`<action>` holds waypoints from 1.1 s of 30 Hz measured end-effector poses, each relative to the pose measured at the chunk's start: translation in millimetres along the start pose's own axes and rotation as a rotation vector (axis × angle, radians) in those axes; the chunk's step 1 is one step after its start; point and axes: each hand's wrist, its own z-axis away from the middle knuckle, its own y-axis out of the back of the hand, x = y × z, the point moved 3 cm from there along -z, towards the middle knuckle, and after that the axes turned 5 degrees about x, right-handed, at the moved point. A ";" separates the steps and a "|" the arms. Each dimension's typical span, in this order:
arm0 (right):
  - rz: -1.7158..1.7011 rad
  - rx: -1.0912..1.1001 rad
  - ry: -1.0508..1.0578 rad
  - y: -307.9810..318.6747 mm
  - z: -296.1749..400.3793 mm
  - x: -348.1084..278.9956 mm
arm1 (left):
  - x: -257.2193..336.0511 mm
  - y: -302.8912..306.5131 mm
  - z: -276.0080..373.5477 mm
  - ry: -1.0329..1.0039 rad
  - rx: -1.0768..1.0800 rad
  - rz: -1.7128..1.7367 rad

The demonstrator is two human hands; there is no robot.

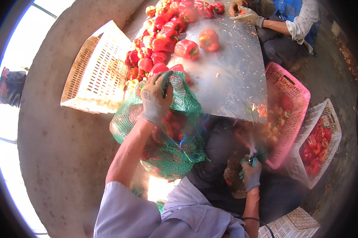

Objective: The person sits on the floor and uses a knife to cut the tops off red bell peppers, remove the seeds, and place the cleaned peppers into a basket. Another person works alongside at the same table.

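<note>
My left hand (157, 96), in a pale glove with a green-coated palm, grips the raised edge of a green mesh bag (173, 165). Red bell peppers (174, 123) show inside the bag's mouth and through its netting. Just beyond my left fingers, a heap of whole red bell peppers (164, 41) covers the left side of a metal tabletop (226, 83). Low on the right, my right hand (251, 175), gloved likewise, holds a knife (251, 154) with its blade pointing away from me, below the table's near edge.
A white plastic crate (100, 68) leans at the table's left. To the right are a pink crate (298, 101) holding pepper scraps and a white crate (330, 119) of cut red peppers. Across the table, a co-worker's gloved hand (250, 17) is busy. Another white crate (298, 223) stands behind me.
</note>
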 end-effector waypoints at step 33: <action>0.136 0.205 0.235 8.5 -2.3 -5.5 | 46.6 -146.8 21.6 0.422 -0.359 0.430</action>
